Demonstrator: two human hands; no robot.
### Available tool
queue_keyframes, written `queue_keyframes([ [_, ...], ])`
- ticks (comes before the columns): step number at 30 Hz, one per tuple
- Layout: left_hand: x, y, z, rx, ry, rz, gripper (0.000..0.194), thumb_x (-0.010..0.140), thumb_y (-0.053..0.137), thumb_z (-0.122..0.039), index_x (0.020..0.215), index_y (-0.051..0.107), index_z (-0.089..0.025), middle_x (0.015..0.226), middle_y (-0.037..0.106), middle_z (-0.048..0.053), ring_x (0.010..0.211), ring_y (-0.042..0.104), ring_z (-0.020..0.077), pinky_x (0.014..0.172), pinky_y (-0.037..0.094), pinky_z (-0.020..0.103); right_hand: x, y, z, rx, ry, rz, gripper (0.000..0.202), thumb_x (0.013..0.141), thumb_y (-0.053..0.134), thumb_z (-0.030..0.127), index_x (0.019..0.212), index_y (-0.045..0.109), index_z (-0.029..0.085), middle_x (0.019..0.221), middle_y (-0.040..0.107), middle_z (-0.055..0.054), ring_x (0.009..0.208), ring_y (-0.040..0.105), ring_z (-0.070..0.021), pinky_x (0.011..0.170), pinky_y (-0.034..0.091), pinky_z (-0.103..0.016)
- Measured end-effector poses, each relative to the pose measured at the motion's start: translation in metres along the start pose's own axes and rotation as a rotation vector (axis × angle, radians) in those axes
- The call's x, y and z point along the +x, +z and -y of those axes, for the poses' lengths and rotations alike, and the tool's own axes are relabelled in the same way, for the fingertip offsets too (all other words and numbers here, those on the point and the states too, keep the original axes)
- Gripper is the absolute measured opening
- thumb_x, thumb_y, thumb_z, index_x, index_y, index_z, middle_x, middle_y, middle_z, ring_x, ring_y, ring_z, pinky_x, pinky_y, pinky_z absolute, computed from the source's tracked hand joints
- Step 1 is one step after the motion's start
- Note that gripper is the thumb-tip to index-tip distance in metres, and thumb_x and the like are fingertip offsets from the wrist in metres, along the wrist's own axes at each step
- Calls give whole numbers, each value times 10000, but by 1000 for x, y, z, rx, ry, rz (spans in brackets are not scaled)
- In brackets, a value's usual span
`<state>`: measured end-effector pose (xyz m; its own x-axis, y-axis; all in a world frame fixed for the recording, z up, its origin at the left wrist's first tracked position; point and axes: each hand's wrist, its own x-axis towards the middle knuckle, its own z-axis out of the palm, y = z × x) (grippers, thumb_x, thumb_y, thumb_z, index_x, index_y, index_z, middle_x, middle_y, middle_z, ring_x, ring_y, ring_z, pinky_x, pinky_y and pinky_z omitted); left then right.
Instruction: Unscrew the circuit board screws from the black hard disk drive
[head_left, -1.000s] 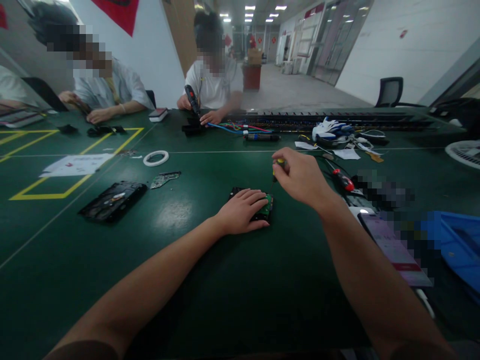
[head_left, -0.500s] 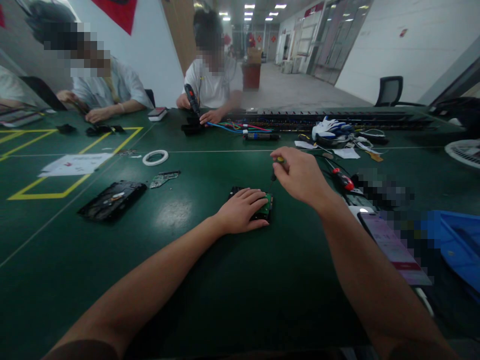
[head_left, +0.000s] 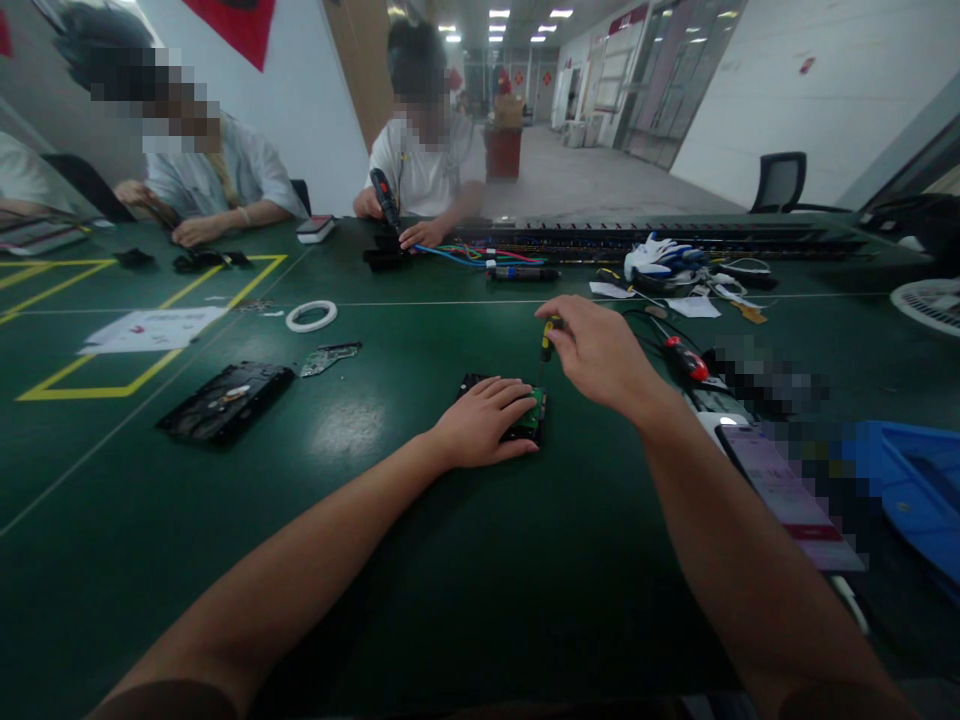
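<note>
My left hand (head_left: 493, 420) lies flat with fingers spread over a black hard drive with a green circuit board (head_left: 535, 412), covering much of it. Above the drive's right edge, my right hand (head_left: 592, 350) grips a small yellow and black screwdriver (head_left: 548, 340) from its top. Its thin shaft points down at the far right corner of the drive; whether the tip touches cannot be made out. To the left lie a black drive casing (head_left: 225, 402) and a loose circuit board (head_left: 328, 358).
Tape roll (head_left: 310, 316) and papers (head_left: 154, 329) lie at left. Red-handled screwdriver (head_left: 686, 359), phone (head_left: 787, 490), blue tray (head_left: 907, 480) and gloves (head_left: 664, 260) are at right. Across the green table (head_left: 420, 600), a person (head_left: 424, 160) holds a power driver; another person (head_left: 217, 170) works at left.
The screwdriver in my right hand has turned, showing more of its yellow handle, and my right fingers have shifted slightly. My left hand stays on the drive.
</note>
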<state>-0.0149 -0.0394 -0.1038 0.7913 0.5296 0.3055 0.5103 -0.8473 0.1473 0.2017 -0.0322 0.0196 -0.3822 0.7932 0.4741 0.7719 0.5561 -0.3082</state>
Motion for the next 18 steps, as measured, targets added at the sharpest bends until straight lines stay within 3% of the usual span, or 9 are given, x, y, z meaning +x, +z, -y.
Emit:
queue_keyframes([
  [7,0,-1,0,-6,-1,3,732,994,498,-710,1528,491,-210,1566,532,140,1496,453,339,1257,332,558,0,-1,1,-10,21,4,298,941,524,106,1192,636,222,1188,732,-113,1059,668,-286,939,484,-433],
  [13,0,-1,-1,-3,-5,8,747,992,496,-716,1530,488,-199,1566,531,144,1494,455,342,1258,333,554,-1,-2,4,-130,58,-9,148,972,649,245,1114,670,212,1084,704,-115,1004,653,-293,860,474,-411],
  [18,0,-2,-1,2,-4,9,736,996,496,-709,1523,496,-195,1569,531,142,1493,456,342,1260,329,555,-1,-1,2,-191,86,-61,139,951,704,315,1024,655,206,1037,684,-117,956,633,-288,799,456,-393],
])
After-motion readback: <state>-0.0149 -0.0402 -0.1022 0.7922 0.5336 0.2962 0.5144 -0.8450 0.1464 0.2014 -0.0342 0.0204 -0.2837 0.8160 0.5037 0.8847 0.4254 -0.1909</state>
